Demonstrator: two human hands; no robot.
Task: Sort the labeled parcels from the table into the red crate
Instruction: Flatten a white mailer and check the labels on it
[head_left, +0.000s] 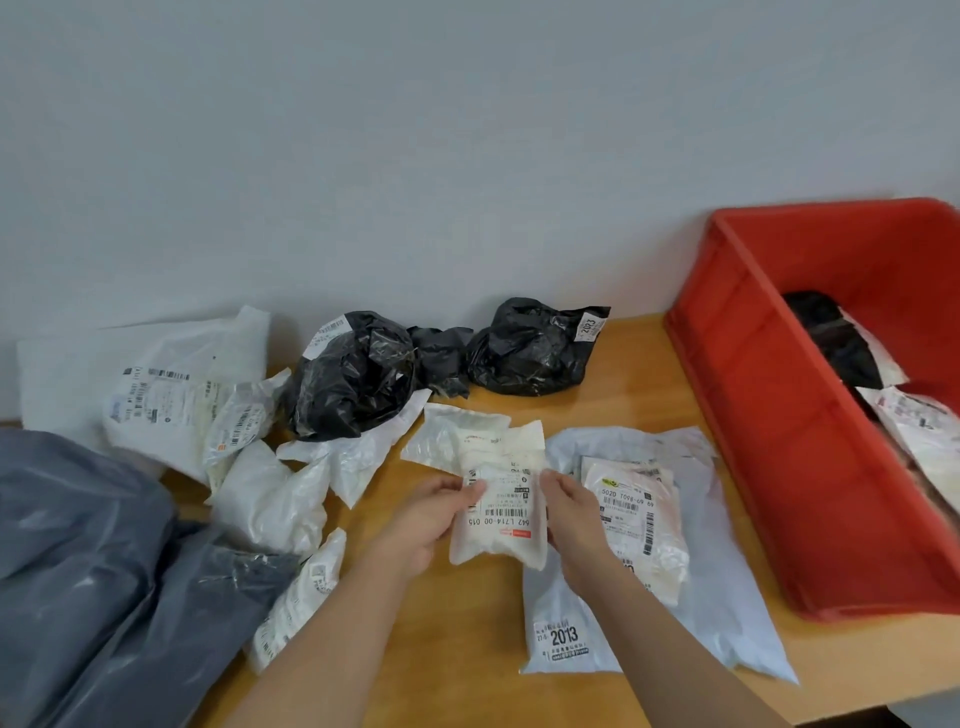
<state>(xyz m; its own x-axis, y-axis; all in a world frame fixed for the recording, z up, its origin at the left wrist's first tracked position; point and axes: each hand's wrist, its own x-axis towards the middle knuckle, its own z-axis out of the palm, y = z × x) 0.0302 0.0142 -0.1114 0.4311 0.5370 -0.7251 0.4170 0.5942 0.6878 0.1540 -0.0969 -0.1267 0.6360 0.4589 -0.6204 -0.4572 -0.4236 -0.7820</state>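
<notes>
Both your forearms reach in from the bottom edge, angled up toward the middle of the bench (431, 644). Your left hand (427, 519) grips the left edge of a small white parcel (506, 512), thumb curled over its label, fingers tucked under. Your right hand (574, 514) pinches the parcel's right edge, thumb on top. You hold it over the bench between your hands, label up.

Just right of your right hand lies a cream parcel (641, 525) on top of a pale blue bag (691, 613) marked 2013. At near left sit grey bags (88, 571), with white parcels (270, 499) beside them.

Further back, two black bags (353, 379) rest by the wall, a large white bag (156, 374) to their left.

The red crate (769, 415) stands at the right of the bench, with a dark bag (841, 338) and a labelled parcel (919, 421) inside.
</notes>
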